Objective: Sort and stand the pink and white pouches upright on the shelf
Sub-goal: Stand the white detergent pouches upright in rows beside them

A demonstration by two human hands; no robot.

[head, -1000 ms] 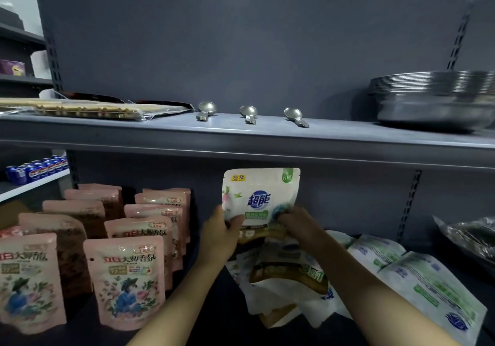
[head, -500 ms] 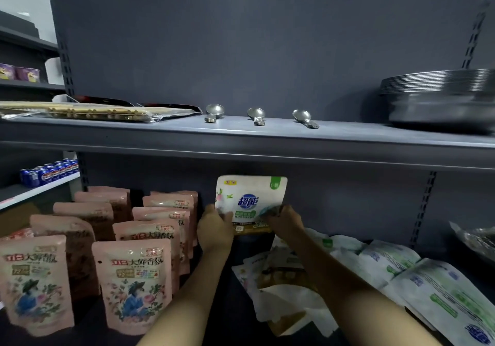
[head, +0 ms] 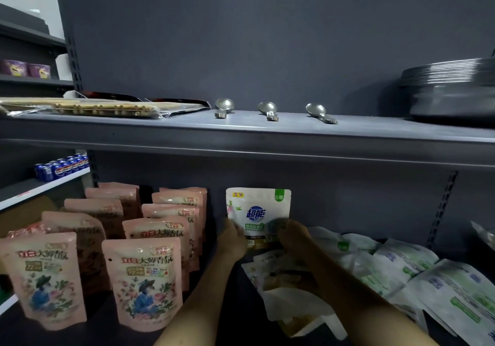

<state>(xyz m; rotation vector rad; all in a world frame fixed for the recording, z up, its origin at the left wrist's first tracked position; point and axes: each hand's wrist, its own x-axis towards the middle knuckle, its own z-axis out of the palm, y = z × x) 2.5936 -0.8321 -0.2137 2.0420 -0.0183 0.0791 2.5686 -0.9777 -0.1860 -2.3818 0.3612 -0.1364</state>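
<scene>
A white pouch with blue lettering and a green corner stands upright near the back wall of the lower shelf. My left hand grips its lower left edge and my right hand grips its lower right edge. Pink pouches stand upright in two rows on the left of the shelf. Several white pouches lie flat in a loose pile to the right, partly hidden under my right forearm.
The upper shelf hangs just above and carries three metal spoons, a flat wrapped pack and stacked metal basins. Blue cans sit on a neighbouring shelf at left.
Both hands have carried the white pouch down and back toward the shelf wall, and it now stands lower and more upright. The camera has moved closer.
</scene>
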